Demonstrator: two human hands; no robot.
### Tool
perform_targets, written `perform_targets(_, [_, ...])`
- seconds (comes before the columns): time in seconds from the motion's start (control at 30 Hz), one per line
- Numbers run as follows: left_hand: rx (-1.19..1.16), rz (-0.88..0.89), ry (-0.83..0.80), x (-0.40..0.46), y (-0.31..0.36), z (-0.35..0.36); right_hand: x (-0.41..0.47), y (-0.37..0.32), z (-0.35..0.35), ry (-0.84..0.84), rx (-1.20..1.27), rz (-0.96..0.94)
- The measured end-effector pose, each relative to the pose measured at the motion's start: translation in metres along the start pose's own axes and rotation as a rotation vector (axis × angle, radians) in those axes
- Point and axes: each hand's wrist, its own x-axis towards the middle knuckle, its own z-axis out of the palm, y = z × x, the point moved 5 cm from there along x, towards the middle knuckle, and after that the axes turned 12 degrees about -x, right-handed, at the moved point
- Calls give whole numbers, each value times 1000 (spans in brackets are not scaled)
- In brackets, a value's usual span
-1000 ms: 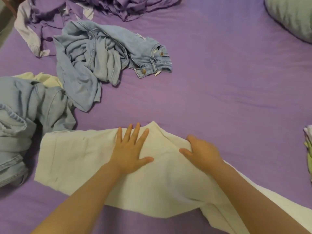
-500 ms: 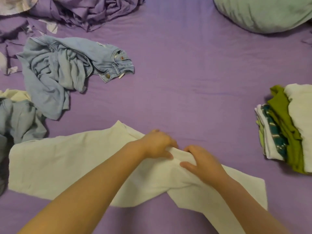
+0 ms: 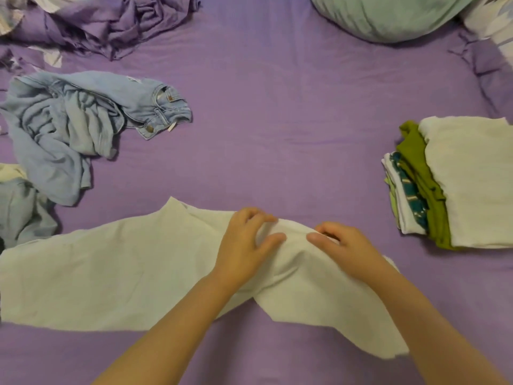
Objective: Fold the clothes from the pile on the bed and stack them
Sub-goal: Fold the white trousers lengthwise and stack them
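Both hands sit close together at the middle of the cream trousers [image 3: 125, 273], which lie spread across the near part of the bed [image 3: 277, 120]: the left hand [image 3: 247, 245] has its fingers curled and pinches the cloth, and the right hand [image 3: 341, 245] is curled onto the cloth beside it, likely gathering the crotch so the two legs can be laid one over the other. The folded stack [image 3: 458, 184] waits to the right, well apart, while the crumpled jeans [image 3: 83, 126] lie unfolded at the left.
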Motion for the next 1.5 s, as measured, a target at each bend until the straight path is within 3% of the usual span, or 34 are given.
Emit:
perform_targets(0.13, [-211, -93, -34, -21, 29, -8, 16, -49, -3, -77, 127, -14])
perform_targets(0.3, [-529, -340, 225, -24, 23, -52, 28, -107, 4, -21, 502, 24])
perform_targets(0.43, [-682, -484, 329, -29, 2, -95, 7, -116, 5, 94, 182, -150])
perform_targets(0.57, [-792, -573, 439, -37, -28, -156, -21, -133, 64, -85, -130, -314])
perform_targets(0.67, [-756, -646, 449, -42, -53, -200, -22, -159, 118, -50, -282, -420])
perform_targets(0.77, [-606, -678, 422, -47, -82, -244, -11, -186, 171, 1, -239, -433])
perform_targets(0.9, [-170, -661, 486, -48, -124, -282, -6, -215, 253, -288, -260, -501])
perform_targets(0.97, [63, -626, 387, -44, -134, -275, -2, -209, 272, -375, -386, -543])
perform_targets(1.07, [280, -486, 311, -34, -127, -251, 3, -179, 251, -354, -417, -516])
perform_targets(1.13, [480, -291, 273, -26, -107, -229, 0, -156, 211, -162, -434, -533])
perform_targets(1.2, [435, -115, 125, -15, -85, -190, -5, -123, 165, 119, -504, -501])
perform_targets(1.27, [298, -23, -96, -4, -66, -139, -7, -83, 128, 183, -514, -320])
perform_targets(1.33, [291, 59, -242, 7, -52, -90, -7, -41, 104, 119, -574, -115])
perform_targets(1.43, [362, 82, -338, 30, -49, -36, -11, 17, 82, -4, -651, 136])
perform_targets(1.5, [502, 70, -393, 44, -57, -13, -14, 46, 71, -57, -578, 252])
